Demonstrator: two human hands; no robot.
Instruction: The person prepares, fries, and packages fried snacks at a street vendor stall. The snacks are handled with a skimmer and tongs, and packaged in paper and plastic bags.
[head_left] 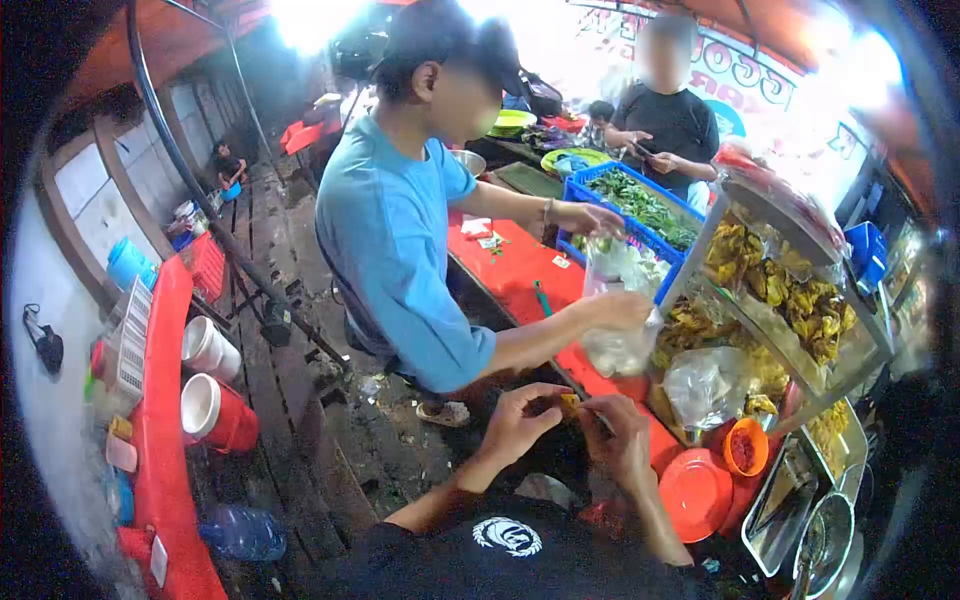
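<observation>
My left hand (522, 425) and my right hand (618, 435) are raised close together in front of my chest, fingers curled into a pinch. Between their fingertips shows a small yellow-orange thing (570, 401), too small to name. Just below and right of my right hand lie a red plate (695, 494) and an orange bowl (746, 447) of red food. A filled clear plastic bag (703, 388) rests beyond that hand, beside the glass food case (790, 330) with yellow-brown fried pieces.
A co-worker in a blue shirt (395, 230) stands close ahead, holding a plastic bag (615, 345) over the red table (500, 270). Blue baskets (690, 265) hold greens. Another person (665, 125) stands behind. Metal trays (780, 505) are at right; buckets (225, 412) and a water bottle (243, 533) at left.
</observation>
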